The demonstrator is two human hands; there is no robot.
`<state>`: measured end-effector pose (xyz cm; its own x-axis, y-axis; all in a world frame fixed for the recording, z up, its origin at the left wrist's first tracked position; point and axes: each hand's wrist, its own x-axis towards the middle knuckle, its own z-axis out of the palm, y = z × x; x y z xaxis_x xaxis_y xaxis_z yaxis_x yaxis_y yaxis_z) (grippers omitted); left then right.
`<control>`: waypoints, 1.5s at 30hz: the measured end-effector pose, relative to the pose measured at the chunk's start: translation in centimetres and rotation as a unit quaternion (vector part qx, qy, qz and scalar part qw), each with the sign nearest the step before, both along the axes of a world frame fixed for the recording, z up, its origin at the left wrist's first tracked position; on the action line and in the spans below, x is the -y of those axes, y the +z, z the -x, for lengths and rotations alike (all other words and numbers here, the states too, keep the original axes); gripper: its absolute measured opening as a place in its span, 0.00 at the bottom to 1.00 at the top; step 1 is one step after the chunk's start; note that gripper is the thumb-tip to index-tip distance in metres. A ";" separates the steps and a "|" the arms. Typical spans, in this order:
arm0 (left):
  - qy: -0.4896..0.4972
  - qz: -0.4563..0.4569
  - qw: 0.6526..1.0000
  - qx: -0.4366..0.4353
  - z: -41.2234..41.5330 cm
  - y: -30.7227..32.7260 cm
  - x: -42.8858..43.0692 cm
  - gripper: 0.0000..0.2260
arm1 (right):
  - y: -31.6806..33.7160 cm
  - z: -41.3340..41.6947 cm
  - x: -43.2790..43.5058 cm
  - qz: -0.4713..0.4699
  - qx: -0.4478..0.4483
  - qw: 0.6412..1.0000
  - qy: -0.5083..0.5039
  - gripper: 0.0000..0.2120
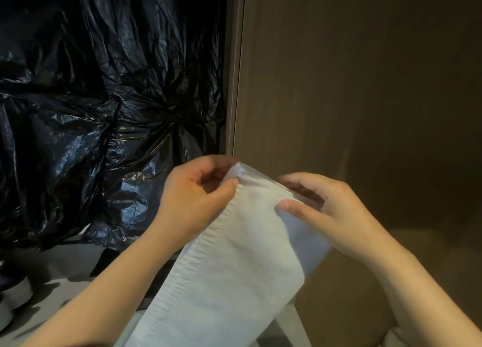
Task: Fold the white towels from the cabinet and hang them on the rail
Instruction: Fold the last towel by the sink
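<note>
White towel (234,255) in left hand (193,192) and right hand (326,211), black bag (104,98) behind

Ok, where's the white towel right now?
Head view, lower centre: the white towel hangs with its top edge gripped by the left hand and right hand, in front of the brown panel, black plastic to its left.

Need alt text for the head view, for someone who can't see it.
Two bare hands hold up the top edge of a white towel: the left hand pinches one upper corner, the right hand grips the other side, and the rest hangs down. Behind are crinkled black plastic on the left and a brown wooden panel on the right.
</note>
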<state>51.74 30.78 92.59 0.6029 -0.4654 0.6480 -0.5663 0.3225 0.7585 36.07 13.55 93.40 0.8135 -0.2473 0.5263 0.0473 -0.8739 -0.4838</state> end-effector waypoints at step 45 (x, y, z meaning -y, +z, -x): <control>-0.148 -0.439 0.883 0.081 2.1 -14.9 1.7 0.12 | -19.0 8.3 1.7 -0.302 0.011 0.905 -0.298 0.19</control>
<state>49.62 29.07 77.73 0.3027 -0.9527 0.0264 -0.6792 -0.1962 0.7072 27.75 11.89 74.39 0.4313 -0.8875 0.1625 -0.3309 -0.3232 -0.8866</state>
